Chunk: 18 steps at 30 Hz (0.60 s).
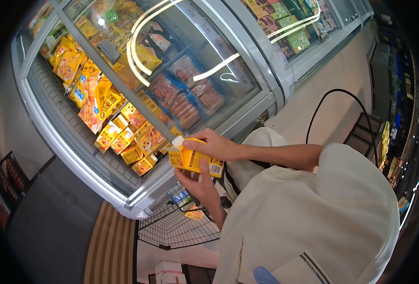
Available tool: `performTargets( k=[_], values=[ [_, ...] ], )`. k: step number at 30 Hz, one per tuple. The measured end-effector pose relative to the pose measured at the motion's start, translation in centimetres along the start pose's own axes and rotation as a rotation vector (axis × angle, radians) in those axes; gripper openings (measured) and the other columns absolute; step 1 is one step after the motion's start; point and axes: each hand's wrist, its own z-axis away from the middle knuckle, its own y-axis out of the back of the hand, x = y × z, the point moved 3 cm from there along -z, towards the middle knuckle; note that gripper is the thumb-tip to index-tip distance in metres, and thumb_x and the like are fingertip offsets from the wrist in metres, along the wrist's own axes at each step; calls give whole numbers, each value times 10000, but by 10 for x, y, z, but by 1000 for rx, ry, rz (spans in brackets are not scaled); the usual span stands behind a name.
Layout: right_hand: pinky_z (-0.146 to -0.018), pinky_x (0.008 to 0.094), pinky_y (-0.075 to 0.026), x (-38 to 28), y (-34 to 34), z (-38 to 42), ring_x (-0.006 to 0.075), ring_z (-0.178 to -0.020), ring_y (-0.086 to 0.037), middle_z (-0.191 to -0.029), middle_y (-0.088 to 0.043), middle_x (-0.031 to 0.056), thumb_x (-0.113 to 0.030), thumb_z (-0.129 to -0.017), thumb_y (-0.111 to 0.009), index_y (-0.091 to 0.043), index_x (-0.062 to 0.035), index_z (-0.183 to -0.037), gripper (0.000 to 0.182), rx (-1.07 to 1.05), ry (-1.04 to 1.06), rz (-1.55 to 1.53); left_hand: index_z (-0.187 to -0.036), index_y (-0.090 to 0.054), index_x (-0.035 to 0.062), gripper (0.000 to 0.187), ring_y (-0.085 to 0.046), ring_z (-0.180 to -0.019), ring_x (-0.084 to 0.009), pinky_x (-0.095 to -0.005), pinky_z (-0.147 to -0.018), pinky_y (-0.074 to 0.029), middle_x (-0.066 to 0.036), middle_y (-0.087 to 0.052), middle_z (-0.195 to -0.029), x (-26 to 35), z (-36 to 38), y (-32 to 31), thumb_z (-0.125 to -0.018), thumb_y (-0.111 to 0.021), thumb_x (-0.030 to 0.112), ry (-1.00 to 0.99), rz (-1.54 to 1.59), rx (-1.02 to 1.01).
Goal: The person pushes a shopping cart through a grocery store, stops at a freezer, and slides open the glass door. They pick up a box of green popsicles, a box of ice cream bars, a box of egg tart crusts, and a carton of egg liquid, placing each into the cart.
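A yellow box with printed text, a barcode and a white part at one end is held between both hands, just outside the freezer's edge. My right hand comes from above and grips the upper side, its fingers near the white end. From below, my left hand holds the lower side, with fingers and thumb against the box. Beside them, inside the freezer, lie similar small yellow boxes and larger yellow bags.
The freezer has a metal rim and a glass lid over blue-edged meat packs. Below my hands is a wire cart holding an orange pack. Dark crates stand at the right.
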Motion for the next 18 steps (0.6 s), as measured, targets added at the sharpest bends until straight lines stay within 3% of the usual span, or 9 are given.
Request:
performTargets(
  k=[9, 15, 18],
  values=[
    [-603, 217, -509, -4, 10, -1, 62, -701, -648, -862, -713, 41, -560, -1057, -476, -712, 41, -1012, 647, -58, -33, -171, -1429, -385, -6, 643, -540, -1239, -240, -391, -1025, -470, -173, -509, -1334, -8, -2, 3, -950, -742, 231, -18, -37, -68],
    [-575, 215, -500, -7, 14, 2, 51, -669, -632, -830, -705, 28, -550, -1064, -469, -711, 36, -977, 640, -100, 9, -107, -1436, -371, -7, 663, -542, -1246, -244, -395, -1039, -468, -181, -510, -1336, -3, 5, -1, -947, -752, 229, -27, -15, -53],
    [-590, 232, -489, -7, 14, 0, 57, -672, -622, -816, -705, 39, -612, -1025, -492, -727, 48, -989, 702, -82, 18, -158, -1444, -360, -8, 681, -549, -1239, -240, -388, -1038, -472, -181, -513, -1329, 2, 3, -3, -948, -757, 236, -16, -27, -71]
  ],
)
